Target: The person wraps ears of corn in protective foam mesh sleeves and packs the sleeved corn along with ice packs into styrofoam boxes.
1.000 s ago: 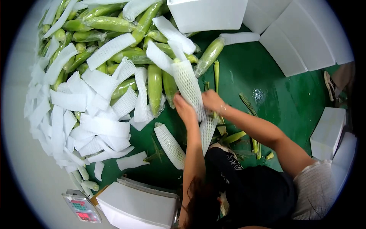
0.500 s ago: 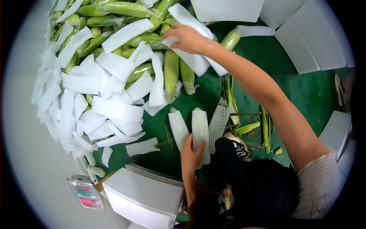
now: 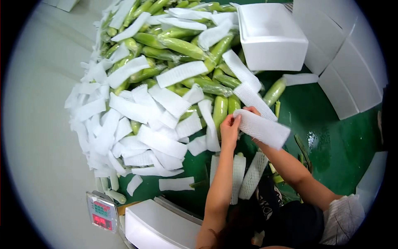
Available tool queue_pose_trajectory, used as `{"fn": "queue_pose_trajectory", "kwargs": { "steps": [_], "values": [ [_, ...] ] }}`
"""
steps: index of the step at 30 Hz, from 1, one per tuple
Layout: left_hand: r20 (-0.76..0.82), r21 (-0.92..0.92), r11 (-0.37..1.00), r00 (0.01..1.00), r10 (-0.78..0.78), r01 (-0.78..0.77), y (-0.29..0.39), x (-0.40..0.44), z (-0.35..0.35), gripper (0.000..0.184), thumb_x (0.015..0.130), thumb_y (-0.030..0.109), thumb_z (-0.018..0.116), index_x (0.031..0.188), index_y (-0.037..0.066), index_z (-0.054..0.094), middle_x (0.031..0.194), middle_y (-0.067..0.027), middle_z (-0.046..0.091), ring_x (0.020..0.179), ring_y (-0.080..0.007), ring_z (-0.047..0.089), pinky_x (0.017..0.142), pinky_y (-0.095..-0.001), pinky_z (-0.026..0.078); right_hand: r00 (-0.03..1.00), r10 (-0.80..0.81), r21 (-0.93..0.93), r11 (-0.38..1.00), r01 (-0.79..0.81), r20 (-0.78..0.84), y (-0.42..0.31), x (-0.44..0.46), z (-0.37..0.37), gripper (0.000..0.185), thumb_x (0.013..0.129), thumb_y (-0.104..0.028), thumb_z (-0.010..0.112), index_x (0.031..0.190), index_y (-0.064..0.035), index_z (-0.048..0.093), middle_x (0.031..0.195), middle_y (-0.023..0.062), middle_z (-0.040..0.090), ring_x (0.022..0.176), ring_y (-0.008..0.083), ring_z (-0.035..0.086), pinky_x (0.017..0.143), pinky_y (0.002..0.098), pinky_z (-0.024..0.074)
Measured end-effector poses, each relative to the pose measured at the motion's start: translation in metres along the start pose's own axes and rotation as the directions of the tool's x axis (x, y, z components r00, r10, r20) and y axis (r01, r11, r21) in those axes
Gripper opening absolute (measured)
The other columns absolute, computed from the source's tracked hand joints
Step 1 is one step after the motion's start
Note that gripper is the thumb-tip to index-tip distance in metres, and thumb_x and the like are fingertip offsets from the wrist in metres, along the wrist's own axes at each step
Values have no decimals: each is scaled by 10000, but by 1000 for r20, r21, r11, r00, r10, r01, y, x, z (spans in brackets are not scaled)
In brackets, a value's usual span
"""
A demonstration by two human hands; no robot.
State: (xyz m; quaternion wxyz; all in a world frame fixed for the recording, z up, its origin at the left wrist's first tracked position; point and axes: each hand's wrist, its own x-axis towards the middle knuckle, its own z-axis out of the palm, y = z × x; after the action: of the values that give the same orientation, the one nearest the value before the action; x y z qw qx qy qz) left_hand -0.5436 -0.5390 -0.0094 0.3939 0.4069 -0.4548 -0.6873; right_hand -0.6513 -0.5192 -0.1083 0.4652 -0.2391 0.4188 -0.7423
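Note:
My left hand (image 3: 230, 129) pinches the near end of a flat white foam net sleeve (image 3: 267, 130). My right hand (image 3: 252, 111) grips that same end from behind, and the sleeve covers part of its fingers. Below my hands, ears of corn in foam net sleeves (image 3: 253, 176) stand side by side on the green floor, partly behind my left forearm. Just beyond my hands, plastic-wrapped green ears of corn (image 3: 220, 110) lie at the edge of the heap. Another loose foam sleeve (image 3: 252, 99) rests right behind my right hand.
A big heap of wrapped corn (image 3: 182, 47) with many loose foam sleeves (image 3: 161, 143) fills the left and back. An open white foam box (image 3: 273, 54) stands at the back, beside stacked white boxes (image 3: 348, 79). A digital scale (image 3: 102, 211) and a white box (image 3: 161, 226) are near left.
My right hand has come back from the heap with a foam sleeve. My left hand has left the sleeved corn and now holds that sleeve too. The view has shifted.

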Motion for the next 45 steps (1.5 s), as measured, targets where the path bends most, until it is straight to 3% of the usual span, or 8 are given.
{"fn": "queue_pose_trajectory", "kwargs": {
  "steps": [3, 6, 10, 15, 19, 33, 38, 45],
  "values": [
    [-178, -377, 921, 984, 27, -94, -22, 29, -2, 137, 890, 122, 573, 941, -4, 555, 806, -21, 585, 720, -102, 536, 654, -228, 429, 887, 445, 430, 829, -357, -123, -51, 4, 33, 324, 921, -264, 516, 1087, 14, 533, 925, 85, 615, 843, 171, 596, 766, 326, 486],
    [-138, 767, 620, 900, 414, -168, -48, 32, -9, 197, 872, 193, 568, 977, 43, 496, 849, -161, 590, 755, -290, 596, 701, -358, 494, 771, 627, 87, 779, -621, -111, -31, -10, 20, 396, 889, -296, 571, 1070, 55, 535, 895, 109, 625, 788, 185, 617, 679, 322, 508],
    [-344, 924, 272, 896, 280, 269, -67, 18, -12, 435, 883, 459, 493, 919, 30, 558, 716, -213, 634, 715, -419, 604, 627, -455, 468, 868, 428, -230, 845, -483, -252, 7, -31, 4, 409, 849, -323, 612, 944, 74, 599, 774, 134, 642, 645, 148, 605, 555, 273, 474],
    [-113, -24, 836, 830, -546, 547, -33, -33, 13, 469, 909, 467, 444, 1051, 49, 604, 1012, -134, 643, 892, -284, 625, 764, -371, 498, 980, 123, -585, 788, -191, -155, -111, -81, 38, 356, 806, -272, 636, 867, 79, 629, 684, 132, 640, 616, 147, 597, 567, 318, 466],
    [153, -756, 468, 819, -553, 458, 40, -106, 44, 277, 932, 270, 462, 1116, 92, 570, 1082, -68, 611, 960, -222, 589, 799, -359, 495, 975, 221, -759, 632, -158, -19, -184, -90, 58, 359, 779, -291, 650, 793, 67, 629, 654, 105, 627, 583, 142, 563, 566, 324, 456],
    [-441, 76, 997, 897, 39, -6, -56, -4, -19, 207, 825, 124, 591, 673, -15, 571, 665, -87, 607, 559, -174, 549, 498, -309, 423, 834, 374, -364, 771, -523, -406, -35, -13, 4, 301, 716, -206, 685, 651, 76, 600, 602, 107, 602, 491, 153, 558, 448, 293, 423],
    [-350, 892, 429, 818, 457, 142, -50, 2, -11, 293, 858, 271, 543, 767, -8, 551, 685, -172, 594, 572, -333, 524, 557, -413, 431, 734, 448, -324, 690, -647, -511, -11, -17, -15, 269, 753, -236, 665, 686, 22, 626, 651, 104, 621, 506, 175, 571, 445, 307, 434],
    [-112, 186, 960, 975, -190, 208, 21, -84, -9, 470, 863, 217, 611, 1233, -22, 449, 1141, -146, 548, 1030, -222, 532, 901, -325, 417, 493, 863, -326, 438, -838, -108, -104, -105, 25, 271, 838, -257, 504, 864, -6, 603, 652, 116, 593, 466, 223, 555, 459, 400, 485]
  ]
}}
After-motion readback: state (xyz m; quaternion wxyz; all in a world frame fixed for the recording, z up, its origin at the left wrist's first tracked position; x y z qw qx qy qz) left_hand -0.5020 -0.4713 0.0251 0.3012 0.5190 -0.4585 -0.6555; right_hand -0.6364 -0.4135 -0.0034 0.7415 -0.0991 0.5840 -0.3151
